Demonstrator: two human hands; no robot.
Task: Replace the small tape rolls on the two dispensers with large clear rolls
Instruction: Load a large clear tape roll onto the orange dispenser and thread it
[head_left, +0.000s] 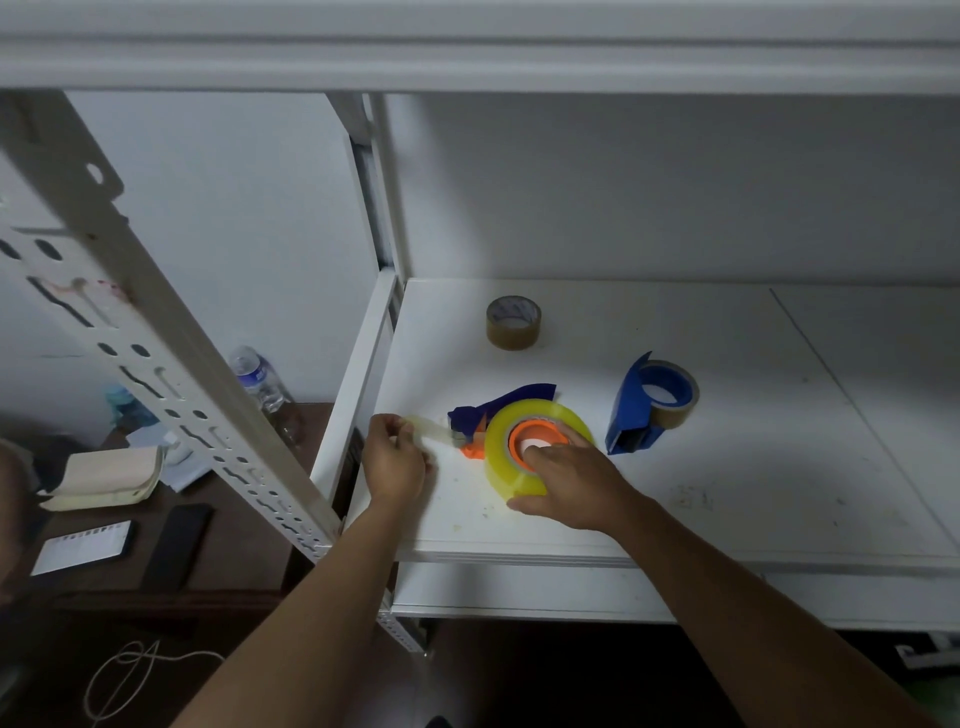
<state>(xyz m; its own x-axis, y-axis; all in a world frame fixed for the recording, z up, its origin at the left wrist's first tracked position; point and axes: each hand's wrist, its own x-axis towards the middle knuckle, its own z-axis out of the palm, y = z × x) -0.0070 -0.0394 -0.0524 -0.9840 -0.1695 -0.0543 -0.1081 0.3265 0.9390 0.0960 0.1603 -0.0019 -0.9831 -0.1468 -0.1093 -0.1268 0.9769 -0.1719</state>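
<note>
A large clear, yellowish tape roll sits on the orange hub of a dark blue dispenser lying on the white shelf. My right hand presses down on this roll and its hub. My left hand pinches the loose end of the tape, pulled out to the left past the dispenser's front. A second blue dispenser stands to the right with a small brown roll on it. A loose small brown roll lies further back.
A white slotted steel upright slants across the left. Beyond it a dark table holds a water bottle, a black phone, a white card and a pouch. The shelf's front edge runs below my hands.
</note>
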